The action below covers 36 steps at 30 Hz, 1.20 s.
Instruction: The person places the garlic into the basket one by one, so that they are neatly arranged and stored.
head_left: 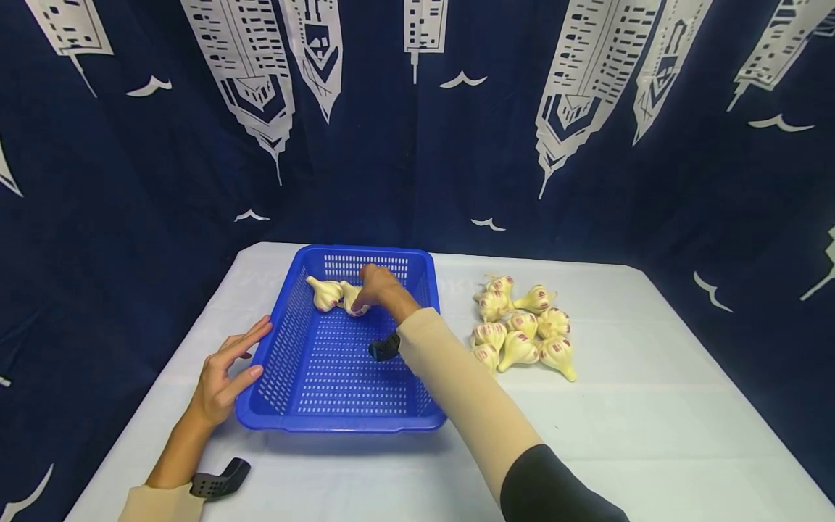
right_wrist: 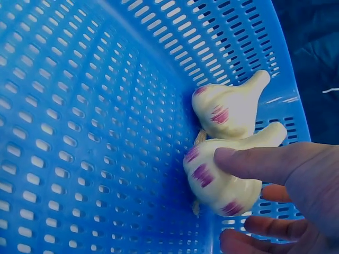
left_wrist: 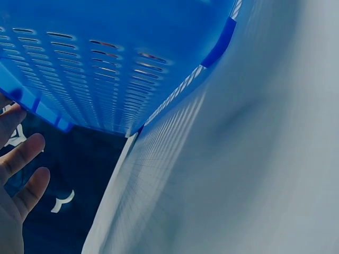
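Observation:
Inside the blue basket (head_left: pixel 352 362), near its far left corner, are two whitish garlic bulbs with purple streaks. My right hand (head_left: pixel 381 286) reaches in and holds the nearer garlic bulb (right_wrist: pixel 222 174), thumb on its side and fingers around its far side. Right beside it lies the other garlic bulb (right_wrist: pixel 228 108), its stem towards the basket wall. My left hand (head_left: pixel 225 373) is at the basket's left rim, fingers extended and fingertips against it. The left wrist view shows only some fingers (left_wrist: pixel 32 190) of that hand, beside the basket's outer wall.
To the right of the basket, a loose group of several garlic bulbs (head_left: pixel 520 348) lies on the white tabletop (head_left: pixel 626 435). A dark blue curtain (head_left: pixel 391 167) with white building prints hangs behind the table.

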{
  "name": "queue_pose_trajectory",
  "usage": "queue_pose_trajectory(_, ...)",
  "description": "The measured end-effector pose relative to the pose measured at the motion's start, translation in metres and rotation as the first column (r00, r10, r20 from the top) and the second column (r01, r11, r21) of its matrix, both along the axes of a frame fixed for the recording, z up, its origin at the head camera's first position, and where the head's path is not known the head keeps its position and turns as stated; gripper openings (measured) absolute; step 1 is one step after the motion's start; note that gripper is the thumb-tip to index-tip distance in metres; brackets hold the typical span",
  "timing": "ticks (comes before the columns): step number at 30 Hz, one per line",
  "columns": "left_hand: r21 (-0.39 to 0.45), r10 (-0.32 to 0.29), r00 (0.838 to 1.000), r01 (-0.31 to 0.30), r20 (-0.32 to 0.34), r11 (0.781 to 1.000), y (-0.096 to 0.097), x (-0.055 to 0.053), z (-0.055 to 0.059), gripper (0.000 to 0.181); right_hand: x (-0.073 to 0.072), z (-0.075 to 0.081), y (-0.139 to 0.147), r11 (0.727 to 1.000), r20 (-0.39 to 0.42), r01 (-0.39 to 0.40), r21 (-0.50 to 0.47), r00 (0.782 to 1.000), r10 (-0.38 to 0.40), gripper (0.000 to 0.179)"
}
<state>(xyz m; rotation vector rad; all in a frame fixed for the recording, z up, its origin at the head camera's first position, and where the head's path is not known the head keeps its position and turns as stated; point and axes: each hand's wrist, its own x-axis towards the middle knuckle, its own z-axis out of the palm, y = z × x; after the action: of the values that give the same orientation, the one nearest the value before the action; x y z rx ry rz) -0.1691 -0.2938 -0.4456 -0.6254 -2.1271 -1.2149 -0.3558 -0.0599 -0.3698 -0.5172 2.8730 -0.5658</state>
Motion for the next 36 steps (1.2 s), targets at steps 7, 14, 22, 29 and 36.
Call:
queue_pose_trajectory(7,-0.012,-0.003,1.0,0.003,-0.019,1.0,0.0,0.0,0.001,0.059,0.003,0.005,0.003,1.0,0.008,0.015,0.009,1.0,-0.015,0.063)
queue_pose_trajectory(14,-0.005,-0.007,1.0,0.007,-0.011,1.0,-0.002,-0.002,-0.003,0.059,0.004,0.011,0.005,1.0,-0.005,-0.009,0.018,1.0,0.009,0.063)
queue_pose_trajectory(22,-0.009,-0.005,1.0,0.005,0.005,1.0,0.0,-0.001,-0.003,0.059,0.004,0.02,0.021,0.998,0.004,-0.025,-0.054,1.0,0.025,0.064)
queue_pose_trajectory(29,-0.003,-0.018,0.999,0.018,-0.04,1.0,0.003,-0.002,-0.002,0.058,0.001,0.029,0.042,0.987,0.044,0.017,-0.161,0.999,-0.01,0.067)
queue_pose_trajectory(36,0.028,-0.025,0.994,0.028,-0.109,0.999,0.006,-0.002,-0.002,0.058,0.004,0.035,0.054,0.981,0.034,0.017,-0.193,0.999,-0.011,0.065)
